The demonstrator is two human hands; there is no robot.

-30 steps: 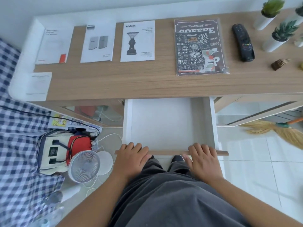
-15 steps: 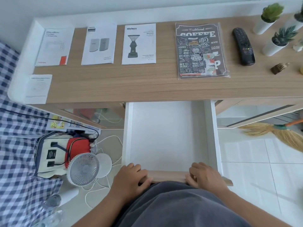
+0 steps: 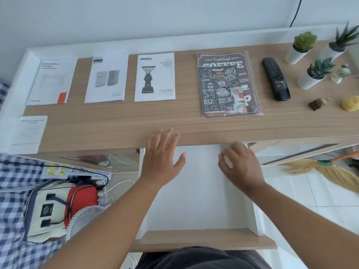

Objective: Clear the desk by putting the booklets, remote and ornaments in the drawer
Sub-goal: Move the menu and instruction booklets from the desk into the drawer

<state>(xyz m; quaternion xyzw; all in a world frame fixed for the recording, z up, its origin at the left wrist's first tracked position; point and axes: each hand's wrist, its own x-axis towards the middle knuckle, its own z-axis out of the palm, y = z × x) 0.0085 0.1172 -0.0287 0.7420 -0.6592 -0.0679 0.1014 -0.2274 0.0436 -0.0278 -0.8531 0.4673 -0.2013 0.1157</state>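
The white drawer (image 3: 202,235) stands pulled out below the wooden desk (image 3: 116,123), with nothing inside. My left hand (image 3: 162,158) hovers over the drawer's back left, fingers spread, tips over the desk edge. My right hand (image 3: 240,164) hangs over the back right, fingers loosely curled, holding nothing. On the desk lie several booklets: a grinder manual (image 3: 154,77), a grey-appliance leaflet (image 3: 106,78), a white booklet (image 3: 51,81), a small sheet (image 3: 29,133) and a coffee booklet (image 3: 229,85). A black remote (image 3: 275,78) lies right of it, beside a brown ornament (image 3: 318,103) and a yellow ornament (image 3: 351,103).
Three small potted plants (image 3: 303,45) in white pots and a small figurine (image 3: 341,73) stand at the desk's right end. On the floor at left are a bag (image 3: 48,206), a white fan (image 3: 85,218) and cables. A broom (image 3: 330,169) lies at right.
Both hands have let go of the drawer's front edge and risen toward the desk. The drawer is pulled farther out than a second ago.
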